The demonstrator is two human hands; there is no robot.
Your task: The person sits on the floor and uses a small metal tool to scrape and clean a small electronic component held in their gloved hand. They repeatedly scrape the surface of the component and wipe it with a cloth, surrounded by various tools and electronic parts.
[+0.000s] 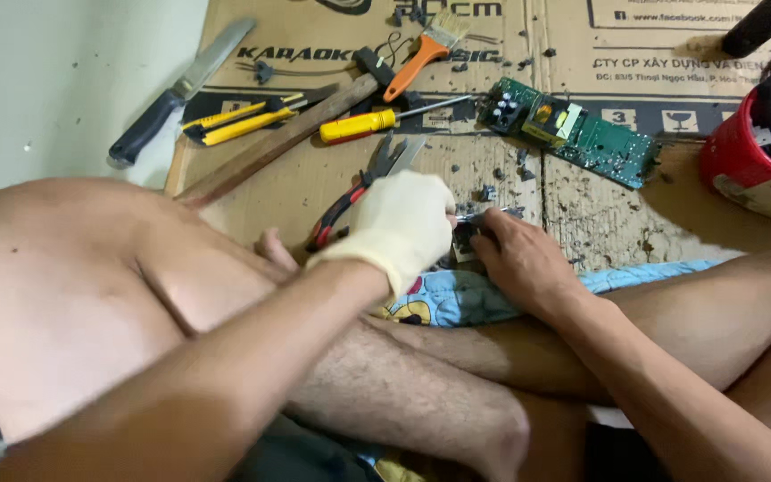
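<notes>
My left hand [402,225] wears a cream glove and is closed around a thin metal tool whose tip pokes out toward the right. My bare right hand [518,261] grips a small dark part [468,234] between both hands, just above my crossed legs. The part is mostly hidden by my fingers. Red-and-black pliers [350,198] lie on the cardboard sheet [582,210] just behind my left hand. A green circuit board [573,131] rests further back to the right.
On the cardboard lie a hammer [287,134], yellow screwdriver [377,122], orange-handled brush [423,52], yellow cutter [243,120] and a knife [176,89]. A red bucket [747,165] of parts stands at right. Small debris is scattered about. A patterned blue cloth [457,299] lies under my hands.
</notes>
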